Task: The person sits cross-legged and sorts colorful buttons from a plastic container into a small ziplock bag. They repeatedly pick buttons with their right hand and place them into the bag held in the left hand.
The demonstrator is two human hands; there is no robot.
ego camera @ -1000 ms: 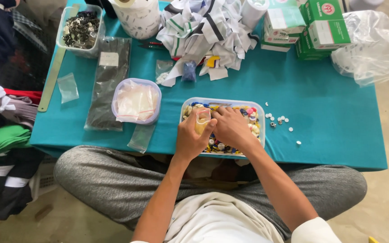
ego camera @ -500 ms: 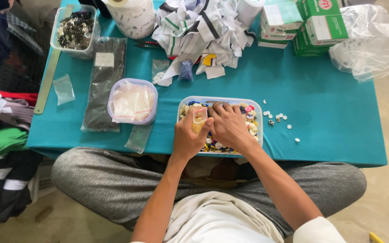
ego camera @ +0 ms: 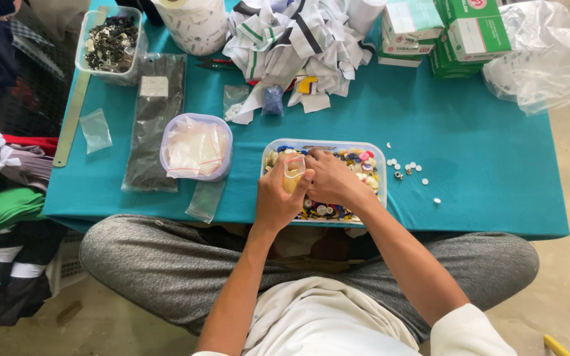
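Resting near the front edge of the teal table [ego camera: 483, 171], a clear rectangular tub [ego camera: 379, 153] holds mixed coloured buttons [ego camera: 364, 165]. The left hand [ego camera: 277, 198] grips a small clear plastic bag [ego camera: 293, 177] over the tub; the right hand [ego camera: 328, 178] sits in the buttons, fingers curled, though whether it pinches one cannot be told. Open cloth lies to the right, beyond a few loose white buttons [ego camera: 407, 168]. To the left sits a round lidded container [ego camera: 196, 146], with crumpled fabric scraps [ego camera: 291, 33] behind.

bare cloth right [ego camera: 496, 165], round tub left [ego camera: 196, 146]
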